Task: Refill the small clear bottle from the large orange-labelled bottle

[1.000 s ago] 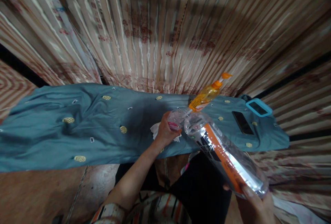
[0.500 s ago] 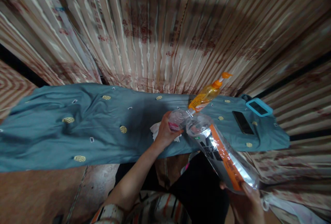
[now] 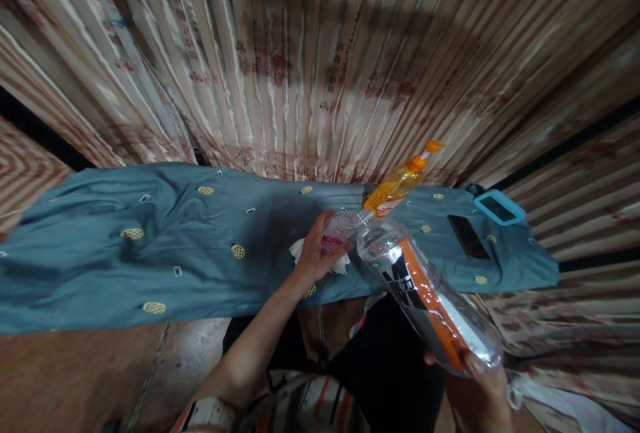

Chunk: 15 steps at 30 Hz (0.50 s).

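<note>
The large clear bottle, with its silver and orange label, hangs tilted over the near edge of the table, its shoulder end close to a small clear bottle. Whether their mouths touch is hard to tell. The right hand is curled around the large bottle's base end, thumb on top; the left hand is closed around the small bottle's body.

Both bottles look like thin plastic: probably smooth, slippery if wet, and apt to dent under a hard squeeze. The large one's weight depends on its contents, which don't show clearly; a grip at the base leaves the far end swinging, so mid-label would likely be steadier. The small one seems light, best held gently around its body.

White tissue lies beneath the left hand. Just beyond stands an orange pump bottle; farther right on the cloth-covered table are a dark phone and a blue-framed device.
</note>
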Tool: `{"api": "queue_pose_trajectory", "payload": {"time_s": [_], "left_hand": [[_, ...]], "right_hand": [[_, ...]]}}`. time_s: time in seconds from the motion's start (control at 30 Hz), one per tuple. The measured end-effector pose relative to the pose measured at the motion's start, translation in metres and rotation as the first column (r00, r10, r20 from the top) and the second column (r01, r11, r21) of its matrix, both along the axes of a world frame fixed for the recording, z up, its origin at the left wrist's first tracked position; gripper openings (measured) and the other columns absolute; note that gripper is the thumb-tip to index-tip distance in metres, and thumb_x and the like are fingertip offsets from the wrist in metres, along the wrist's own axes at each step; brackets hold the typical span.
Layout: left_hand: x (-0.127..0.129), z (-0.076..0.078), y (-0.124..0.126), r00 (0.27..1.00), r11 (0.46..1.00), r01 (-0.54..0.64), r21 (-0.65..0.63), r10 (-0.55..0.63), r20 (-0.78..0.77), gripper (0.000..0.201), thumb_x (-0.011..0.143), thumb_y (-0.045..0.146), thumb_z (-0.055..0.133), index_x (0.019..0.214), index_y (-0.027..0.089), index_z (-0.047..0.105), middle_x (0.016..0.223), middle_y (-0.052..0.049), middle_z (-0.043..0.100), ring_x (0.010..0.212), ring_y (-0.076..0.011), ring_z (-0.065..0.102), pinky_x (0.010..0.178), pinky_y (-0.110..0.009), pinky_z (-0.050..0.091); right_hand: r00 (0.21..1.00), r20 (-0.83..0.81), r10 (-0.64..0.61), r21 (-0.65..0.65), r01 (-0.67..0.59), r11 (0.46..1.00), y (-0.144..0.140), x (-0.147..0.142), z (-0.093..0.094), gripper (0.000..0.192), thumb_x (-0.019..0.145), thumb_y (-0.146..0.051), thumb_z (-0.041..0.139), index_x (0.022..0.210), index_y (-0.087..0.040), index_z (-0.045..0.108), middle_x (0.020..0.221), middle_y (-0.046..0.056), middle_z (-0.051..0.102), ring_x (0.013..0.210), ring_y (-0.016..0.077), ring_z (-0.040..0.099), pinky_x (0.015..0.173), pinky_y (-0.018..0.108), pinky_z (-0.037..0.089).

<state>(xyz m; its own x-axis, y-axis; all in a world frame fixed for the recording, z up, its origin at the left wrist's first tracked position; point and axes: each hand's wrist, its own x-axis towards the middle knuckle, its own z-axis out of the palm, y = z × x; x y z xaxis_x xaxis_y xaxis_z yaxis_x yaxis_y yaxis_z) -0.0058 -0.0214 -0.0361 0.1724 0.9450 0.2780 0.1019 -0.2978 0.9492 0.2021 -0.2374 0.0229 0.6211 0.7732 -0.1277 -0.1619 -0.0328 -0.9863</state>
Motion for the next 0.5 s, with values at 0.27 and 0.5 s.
{"api": "queue_pose_trajectory", "payload": {"time_s": [0.27,0.5], "left_hand": [[0.008,0.007,0.005,0.998,0.997,-0.07,0.027,0.07,-0.005,0.074,0.071,0.044,0.096,0.132,0.024,0.059,0.131,-0.012,0.073,0.125,-0.0329,0.072,0.111,-0.049,0.058],[0.013,0.006,0.005,0.995,0.995,-0.099,-0.01,0.099,-0.01,0.081,0.067,0.043,0.099,0.132,0.023,0.055,0.133,-0.013,0.072,0.126,-0.035,0.072,0.111,-0.05,0.058]], "right_hand": [[0.999,0.025,-0.046,-0.017,0.046,0.999,-0.004,-0.005,0.004,0.068,0.077,-0.054,0.084,0.137,-0.028,0.064,0.107,0.006,0.074,0.091,0.0266,0.07,0.068,0.034,0.055],[0.998,-0.051,-0.034,-0.025,0.033,0.999,-0.014,-0.011,0.005,0.062,0.086,-0.048,0.08,0.143,-0.032,0.062,0.112,0.004,0.077,0.075,0.0169,0.071,0.078,0.032,0.06]]}}
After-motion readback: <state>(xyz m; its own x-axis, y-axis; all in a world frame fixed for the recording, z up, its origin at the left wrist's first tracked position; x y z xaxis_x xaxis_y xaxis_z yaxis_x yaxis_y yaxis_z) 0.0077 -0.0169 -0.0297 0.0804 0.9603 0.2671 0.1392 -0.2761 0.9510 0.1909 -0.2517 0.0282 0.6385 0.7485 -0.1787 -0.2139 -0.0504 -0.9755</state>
